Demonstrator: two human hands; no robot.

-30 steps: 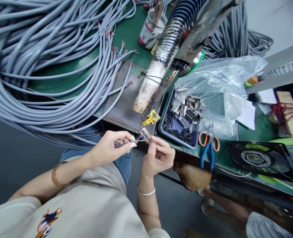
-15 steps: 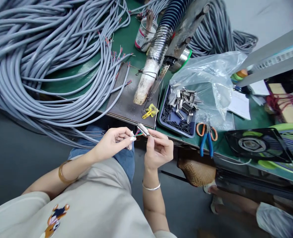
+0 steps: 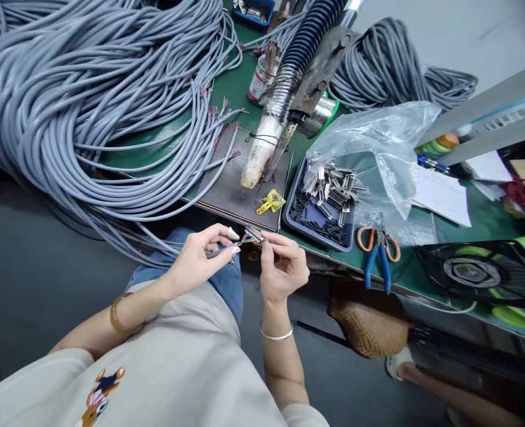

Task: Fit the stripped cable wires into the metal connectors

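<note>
Over my lap, just off the bench edge, my left hand (image 3: 198, 255) pinches the end of a grey cable. Thin coloured wires (image 3: 245, 240) run from its fingertips to a small metal multi-pin connector (image 3: 254, 233). My right hand (image 3: 284, 270) grips the right end of that connector between thumb and index finger, its other fingers curled. Much of the cable is hidden by the left hand. A second small metal part (image 3: 231, 261) shows just under the left fingertips, too small to make out.
Bundled grey cables (image 3: 124, 118) cover the left of the bench. A hose (image 3: 266, 136) points down near a yellow clip (image 3: 269, 203). To the right lie a blue tray (image 3: 318, 228) of connectors and black pieces, pliers (image 3: 380, 261) and a fan (image 3: 473, 273). Another person's leg (image 3: 440, 385) shows lower right.
The camera view has shifted slightly, bringing a blue box in at the top. Both hands keep their hold on cable and connector, the connector turned slightly.
</note>
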